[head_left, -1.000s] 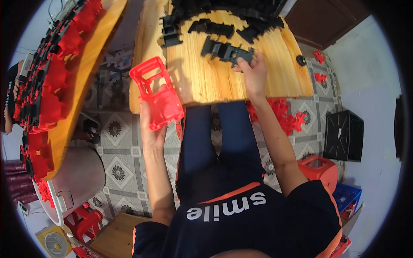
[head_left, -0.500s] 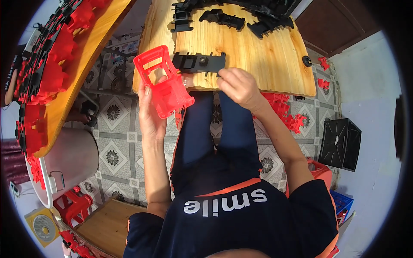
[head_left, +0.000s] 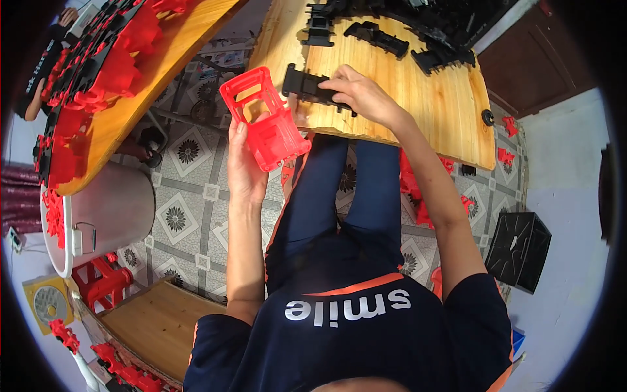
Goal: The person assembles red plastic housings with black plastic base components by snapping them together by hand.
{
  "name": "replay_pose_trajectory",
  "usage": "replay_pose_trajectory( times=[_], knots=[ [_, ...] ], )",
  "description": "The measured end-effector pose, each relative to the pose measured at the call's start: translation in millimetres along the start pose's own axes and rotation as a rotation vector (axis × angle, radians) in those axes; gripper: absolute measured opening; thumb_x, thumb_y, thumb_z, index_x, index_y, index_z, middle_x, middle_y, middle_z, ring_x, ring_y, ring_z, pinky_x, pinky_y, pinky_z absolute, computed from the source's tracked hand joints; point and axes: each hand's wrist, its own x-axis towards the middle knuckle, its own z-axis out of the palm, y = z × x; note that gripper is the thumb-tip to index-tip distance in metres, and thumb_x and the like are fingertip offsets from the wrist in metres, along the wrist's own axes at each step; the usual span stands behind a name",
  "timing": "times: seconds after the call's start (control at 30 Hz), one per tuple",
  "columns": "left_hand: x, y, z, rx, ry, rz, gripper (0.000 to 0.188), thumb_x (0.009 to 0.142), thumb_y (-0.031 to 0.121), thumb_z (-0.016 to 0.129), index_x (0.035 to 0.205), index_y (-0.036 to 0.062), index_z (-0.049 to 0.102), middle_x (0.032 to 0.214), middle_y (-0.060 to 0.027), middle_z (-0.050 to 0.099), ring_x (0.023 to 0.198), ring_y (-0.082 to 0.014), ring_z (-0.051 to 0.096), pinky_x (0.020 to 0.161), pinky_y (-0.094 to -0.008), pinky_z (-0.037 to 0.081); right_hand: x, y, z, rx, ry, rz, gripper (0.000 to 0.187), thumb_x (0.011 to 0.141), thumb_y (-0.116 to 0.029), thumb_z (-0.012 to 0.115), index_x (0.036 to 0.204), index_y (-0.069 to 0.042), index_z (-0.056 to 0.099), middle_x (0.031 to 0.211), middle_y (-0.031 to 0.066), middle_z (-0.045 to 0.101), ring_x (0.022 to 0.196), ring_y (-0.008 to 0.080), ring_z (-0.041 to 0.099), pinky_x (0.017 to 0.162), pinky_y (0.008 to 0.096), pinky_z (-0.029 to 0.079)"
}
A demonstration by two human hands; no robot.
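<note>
My left hand (head_left: 247, 153) is closed around a red plastic housing (head_left: 268, 124), an open rectangular frame at one end and a deeper box shape at the other. It is held tilted in the air beside the table's near left edge. On the table lies a black plastic part (head_left: 302, 83), long and flat with small tabs along its sides. Fingers and thumb of my right hand (head_left: 358, 95) grip this part across its right half, hiding some of it.
Several black plastic parts (head_left: 377, 39) lie at the far side of the wooden table (head_left: 418, 117). To the left, a curved wooden counter (head_left: 124, 108) bears red and black pieces. A large white bin (head_left: 111, 225) stands below it. Red pieces and a black crate (head_left: 519, 251) are on the floor at right.
My right hand has moved left from beside the black part's end onto the part. The left hand still holds the red housing. The whole view has shifted and turned a little.
</note>
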Motion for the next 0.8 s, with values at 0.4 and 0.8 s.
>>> replay_pose_trajectory(
  times=[0.4, 0.8],
  knots=[
    [-10, -4, 27, 0.026, -0.108, -0.014, 0.065, 0.098, 0.025, 0.058, 0.151, 0.0117, 0.023, 0.139, -0.0125, 0.047, 0.128, -0.0227, 0.048, 0.106, -0.0416, 0.042, -44, -126, -13, -0.022, 0.499, -0.261, 0.032, 0.071, -0.013, 0.08, 0.096, 0.0, 0.064, 0.09, 0.0087, 0.058, 0.076, 0.0237, 0.061, 0.064, 0.0342, 0.051],
    [-17, -14, 33, 0.144, -0.341, 0.099, 0.075, 0.093, 0.017, 0.065, 0.153, 0.0107, 0.019, 0.14, -0.0117, 0.046, 0.127, -0.022, 0.049, 0.105, -0.0386, 0.043, -47, -130, -4, -0.121, 0.455, -0.266, 0.037, 0.072, -0.017, 0.079, 0.101, -0.001, 0.064, 0.093, 0.0077, 0.057, 0.081, 0.0232, 0.063, 0.066, 0.0334, 0.052]
  ],
)
